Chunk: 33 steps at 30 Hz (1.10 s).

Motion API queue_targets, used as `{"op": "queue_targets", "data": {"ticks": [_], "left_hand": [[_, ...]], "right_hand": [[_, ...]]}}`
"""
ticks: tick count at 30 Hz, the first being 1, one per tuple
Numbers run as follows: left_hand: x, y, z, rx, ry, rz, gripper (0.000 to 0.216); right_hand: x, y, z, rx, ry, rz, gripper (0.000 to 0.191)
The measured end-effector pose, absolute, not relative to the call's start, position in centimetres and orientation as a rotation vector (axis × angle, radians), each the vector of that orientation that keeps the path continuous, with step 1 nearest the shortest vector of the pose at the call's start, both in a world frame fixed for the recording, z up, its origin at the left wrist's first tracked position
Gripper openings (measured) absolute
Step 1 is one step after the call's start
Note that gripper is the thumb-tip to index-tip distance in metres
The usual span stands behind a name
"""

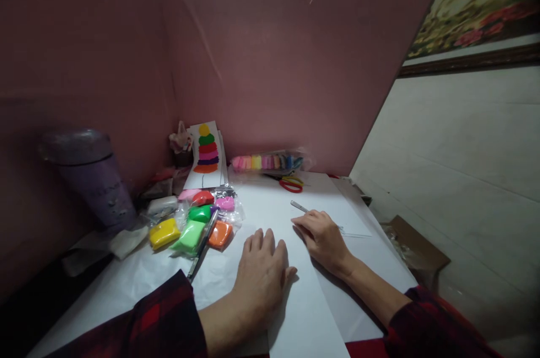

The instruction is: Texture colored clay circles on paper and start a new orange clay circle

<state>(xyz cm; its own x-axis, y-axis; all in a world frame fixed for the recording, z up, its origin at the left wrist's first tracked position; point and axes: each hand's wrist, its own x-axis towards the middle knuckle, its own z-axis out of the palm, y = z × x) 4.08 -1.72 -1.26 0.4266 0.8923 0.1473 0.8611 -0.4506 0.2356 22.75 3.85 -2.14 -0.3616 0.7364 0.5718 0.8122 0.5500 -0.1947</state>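
Note:
My left hand (261, 271) lies flat, fingers stretched out, on a white sheet of paper (304, 313) on the table. My right hand (323, 237) rests on the same paper with its fingers curled round a thin grey pencil (298, 207) whose end sticks out toward the back. Both sleeves are dark red plaid. Just left of my left hand lie several packets of coloured clay (192, 223): yellow, green, orange, red and pink. A dark stick-like tool (202, 245) lies among them.
A card with a stacked coloured clay picture (206, 153) leans at the back corner. A strip of coloured clay bars (268, 162) and red-yellow scissors (291, 182) lie near the pink partition (274, 66). A purple lidded cup (95, 178) stands left. A cardboard box (417, 251) sits right, below the table.

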Motion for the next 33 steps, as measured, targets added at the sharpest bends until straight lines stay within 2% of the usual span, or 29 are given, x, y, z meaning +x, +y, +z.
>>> {"op": "queue_targets", "data": {"ticks": [6, 10, 17, 20, 23, 27, 33], "left_hand": [[3.9, -1.5, -1.3, 2.596, 1.531, 0.371, 0.042], [3.6, -1.3, -1.5, 2.593, 1.473, 0.408, 0.042], [2.9, -0.6, -2.0, 2.595, 1.362, 0.445, 0.047], [2.7, -0.1, -2.1, 2.617, 1.307, 0.449, 0.047], [2.4, 0.3, -2.2, 2.655, 1.235, 0.453, 0.047], [2.1, 0.7, -2.2, 2.666, 1.168, 0.469, 0.051], [1.8, 1.2, -1.6, 2.656, 1.052, 0.486, 0.050]], "right_hand": [[23.5, 4.4, -2.0, -1.484, -2.090, -0.228, 0.011], [23.3, 4.0, -1.3, -1.480, -2.205, -0.164, 0.008], [24.6, 2.7, 0.3, -1.574, -2.298, 0.274, 0.009], [24.8, 2.3, 0.0, -1.614, -2.312, 0.353, 0.012], [24.5, 2.0, -0.5, -1.636, -2.335, 0.279, 0.016], [24.1, 2.2, -1.3, -1.724, -2.329, 0.024, 0.026], [24.0, 2.7, -2.3, -1.703, -2.266, -0.232, 0.030]]}}
